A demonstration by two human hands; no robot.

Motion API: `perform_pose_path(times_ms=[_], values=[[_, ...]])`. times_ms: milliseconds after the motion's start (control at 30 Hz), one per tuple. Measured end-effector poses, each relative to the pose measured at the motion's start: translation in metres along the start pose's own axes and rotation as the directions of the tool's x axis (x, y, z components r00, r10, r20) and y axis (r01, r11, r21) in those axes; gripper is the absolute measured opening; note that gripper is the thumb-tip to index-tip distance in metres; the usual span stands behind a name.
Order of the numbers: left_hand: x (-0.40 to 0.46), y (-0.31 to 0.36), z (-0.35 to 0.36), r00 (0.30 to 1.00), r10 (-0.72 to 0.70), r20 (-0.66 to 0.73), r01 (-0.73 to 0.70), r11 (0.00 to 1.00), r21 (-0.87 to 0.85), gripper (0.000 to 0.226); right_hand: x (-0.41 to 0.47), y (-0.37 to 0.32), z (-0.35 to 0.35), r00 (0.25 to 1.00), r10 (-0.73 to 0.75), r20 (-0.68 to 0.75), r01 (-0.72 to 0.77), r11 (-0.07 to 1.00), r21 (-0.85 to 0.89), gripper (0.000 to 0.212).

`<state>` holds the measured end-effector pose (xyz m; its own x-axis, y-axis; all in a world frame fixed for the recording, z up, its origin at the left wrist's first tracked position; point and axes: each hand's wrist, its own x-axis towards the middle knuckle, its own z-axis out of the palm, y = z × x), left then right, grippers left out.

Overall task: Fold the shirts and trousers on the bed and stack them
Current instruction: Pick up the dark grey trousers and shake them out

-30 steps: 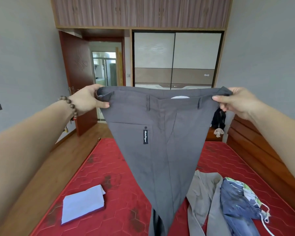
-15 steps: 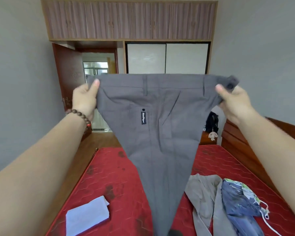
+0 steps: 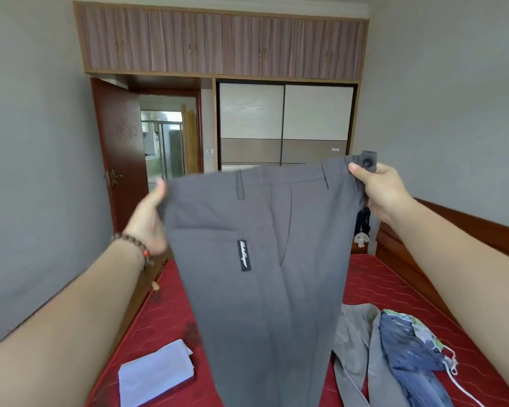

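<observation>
Nearest, two bare forearms reach out from the bottom corners, the left one wearing a bead bracelet [image 3: 135, 245] at the wrist. Between them hangs a pair of grey trousers [image 3: 265, 259], held up in the air by the waistband over the bed [image 3: 165, 312], the legs dropping out of view at the bottom edge. The left hand [image 3: 149, 221] grips the left end of the waistband, thumb up along the cloth's edge; the right hand [image 3: 379, 189] pinches the right end, thumb pressed on the fabric just beside a dark button [image 3: 367, 163], and sits higher than the left, so the waistband slopes up to the right. A black label [image 3: 245, 255] with white script is sewn below the back pocket line. On the red quilted mattress, a folded pale blue garment [image 3: 156, 374] lies to the left, while to the right lie a crumpled grey-beige garment [image 3: 356, 348] and, touching it, blue jeans [image 3: 409, 348] with a patterned piece on top (drawstring trailing off it). A wooden bed frame [image 3: 453, 230] runs along the right. Farther back stand an open red-brown door [image 3: 121, 148], a sliding wardrobe [image 3: 285, 121] and overhead cabinets [image 3: 218, 42].
</observation>
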<state>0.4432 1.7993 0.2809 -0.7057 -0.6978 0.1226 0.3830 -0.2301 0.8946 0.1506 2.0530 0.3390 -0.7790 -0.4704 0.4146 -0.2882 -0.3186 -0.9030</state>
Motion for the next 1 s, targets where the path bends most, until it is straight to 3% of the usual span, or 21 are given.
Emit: perform_pose_path(times_ms=[67,133,233,267,367,433,533,600,700,800,933,1000], values=[[-0.017,-0.025,-0.007,0.990,-0.127,0.059,0.119,0.985,0.123,0.033,-0.007,0.008,0.006,0.999,0.037,-0.028,-0.038,0.999,-0.028,0.014],[-0.015,-0.020,-0.010,0.999,-0.014,0.037,0.009,0.993,0.119,0.025,-0.012,0.009,0.007,0.998,0.058,0.006,-0.058,0.998,-0.038,0.011],[-0.013,0.008,-0.008,0.983,0.181,0.015,-0.179,0.981,-0.070,0.026,-0.013,-0.004,-0.002,0.989,0.059,0.139,-0.082,0.983,0.165,0.013],[-0.014,0.009,-0.010,0.989,0.148,0.025,-0.146,0.987,-0.061,0.029,-0.014,-0.002,-0.003,0.986,0.069,0.150,-0.097,0.976,0.193,0.016],[-0.017,-0.018,-0.016,1.000,-0.023,0.002,0.023,0.994,0.105,0.025,-0.026,0.016,0.004,0.980,0.156,0.126,-0.163,0.986,0.042,0.010],[-0.017,-0.019,-0.020,0.996,0.072,-0.051,-0.067,0.993,0.100,0.019,-0.030,0.016,0.005,0.983,0.144,0.118,-0.151,0.987,0.057,0.008],[-0.012,0.000,-0.024,0.955,0.273,-0.115,-0.274,0.962,0.007,0.021,-0.028,0.001,-0.008,0.983,0.009,0.181,-0.067,0.946,0.318,0.018],[-0.010,0.004,-0.022,0.925,0.329,-0.193,-0.310,0.943,0.119,0.018,-0.028,0.005,-0.007,0.976,0.021,0.218,-0.092,0.942,0.322,0.024],[0.000,-0.007,-0.030,0.847,0.455,-0.274,-0.307,0.841,0.445,0.021,-0.032,0.023,0.005,0.986,0.112,0.121,-0.103,0.992,-0.075,0.023],[-0.006,-0.007,-0.029,0.773,0.568,-0.284,-0.357,0.759,0.545,0.018,-0.033,0.025,0.005,0.996,0.071,0.046,-0.071,0.997,0.007,0.020],[-0.015,-0.006,-0.028,0.623,0.724,-0.297,-0.270,0.555,0.787,0.027,-0.037,0.029,0.001,0.972,0.126,0.196,-0.138,0.989,0.046,0.036],[-0.019,-0.002,-0.034,0.628,0.722,-0.290,-0.222,0.523,0.823,0.038,-0.041,0.026,-0.004,0.923,0.175,0.344,-0.182,0.983,-0.010,0.072]])
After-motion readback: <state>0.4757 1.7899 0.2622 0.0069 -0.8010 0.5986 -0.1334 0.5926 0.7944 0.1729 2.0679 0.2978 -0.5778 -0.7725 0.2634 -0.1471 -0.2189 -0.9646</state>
